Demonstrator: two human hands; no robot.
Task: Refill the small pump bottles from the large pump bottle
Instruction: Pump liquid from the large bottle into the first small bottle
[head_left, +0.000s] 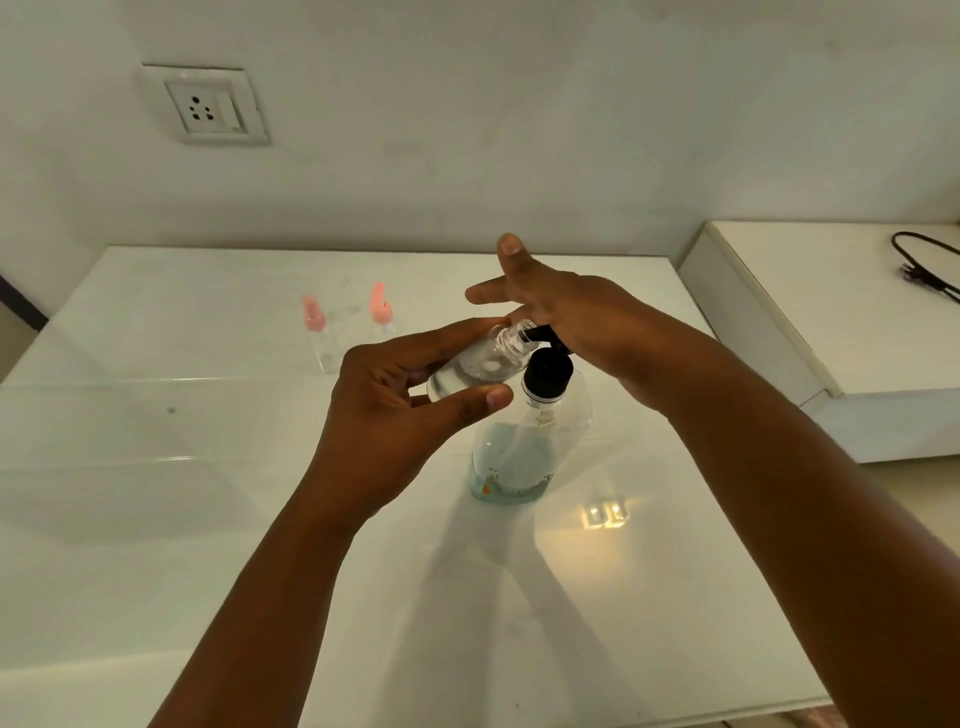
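The large clear pump bottle (524, 457) with a black pump head (546, 371) stands in the middle of the white table (156, 467). My left hand (405, 410) grips a small clear bottle (475, 366) without its cap, tilted, its open neck right at the black spout. My right hand (561, 312) lies palm-down on the pump head, fingers straight and spread. Two more small clear bottles with pink pump caps, one (319, 332) left of the other (382, 314), stand upright at the back of the table.
A white wall socket (208, 106) is on the wall at upper left. A lower white shelf (831, 312) at the right carries a black cable (930, 265). The table's front edge runs near the bottom right.
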